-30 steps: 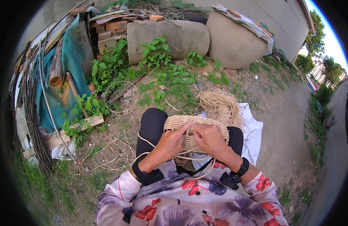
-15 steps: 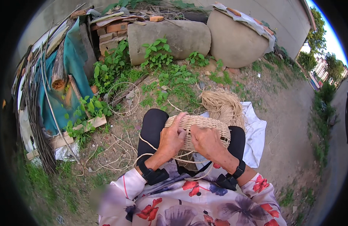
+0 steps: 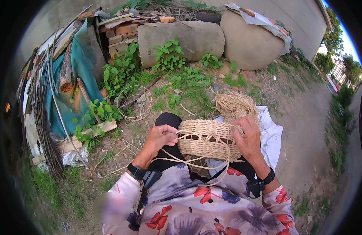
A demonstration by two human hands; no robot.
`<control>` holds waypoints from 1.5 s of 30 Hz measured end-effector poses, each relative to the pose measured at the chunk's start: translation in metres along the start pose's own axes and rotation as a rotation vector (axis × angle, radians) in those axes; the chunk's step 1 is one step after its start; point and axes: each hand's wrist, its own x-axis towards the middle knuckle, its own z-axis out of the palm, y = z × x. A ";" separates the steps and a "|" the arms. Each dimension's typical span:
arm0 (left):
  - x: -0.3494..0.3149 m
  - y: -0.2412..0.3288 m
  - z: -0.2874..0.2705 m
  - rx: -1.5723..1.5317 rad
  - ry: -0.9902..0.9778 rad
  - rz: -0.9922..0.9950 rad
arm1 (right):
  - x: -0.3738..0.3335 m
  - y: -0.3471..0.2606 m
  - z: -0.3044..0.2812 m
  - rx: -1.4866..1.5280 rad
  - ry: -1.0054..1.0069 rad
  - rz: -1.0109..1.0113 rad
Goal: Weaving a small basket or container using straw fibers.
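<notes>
1. The left hand (image 3: 160,137) is closed in a pinch on a pale straw cord (image 3: 177,133) at the left rim of a woven basket (image 3: 207,141); the fingers are curled and the thumb is pressed onto the strand.
2. The right hand (image 3: 248,138) is laid over the right end of the basket, fingers spread and bent, so that the piece is steadied; whether a strand is also pinched beneath it cannot be told.
3. Both forearms are brought in from the lower edge, elbows out, wrists level with the basket; a dark band with a small device is worn on each wrist.
4. The basket is held on the lap, above the dark-trousered knees, its open rim turned toward the person.
5. Loose cord is seen looping below the basket and across the floral blouse (image 3: 196,207).
6. Judgement: for a sound weave, the working strand is best kept taut and drawn flat against the row already laid, while the body is held still by the other hand; the slack loops are liable to tangle.
7. Just beyond the basket a bundle of raw straw cord (image 3: 235,105) is lying on a white cloth (image 3: 273,135).
8. Farther off, bare ground with weeds, a wire hoop (image 3: 134,102), stacked bricks (image 3: 121,33) and two large rounded stone-like forms (image 3: 251,41) are noted.
</notes>
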 end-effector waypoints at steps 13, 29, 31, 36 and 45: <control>0.014 -0.016 0.048 -0.093 0.115 0.049 | -0.036 0.052 0.002 0.111 0.085 0.207; 0.047 0.000 0.048 0.708 0.213 -0.049 | -0.042 0.087 0.057 0.387 0.062 0.244; 0.053 -0.001 0.042 0.880 0.193 -0.040 | -0.043 0.081 0.066 0.340 0.083 0.201; 0.045 -0.021 0.040 0.648 0.255 -0.104 | -0.042 0.065 0.069 0.298 0.127 0.206; 0.029 -0.009 0.071 0.728 0.251 0.351 | -0.042 0.076 0.033 0.381 0.199 0.321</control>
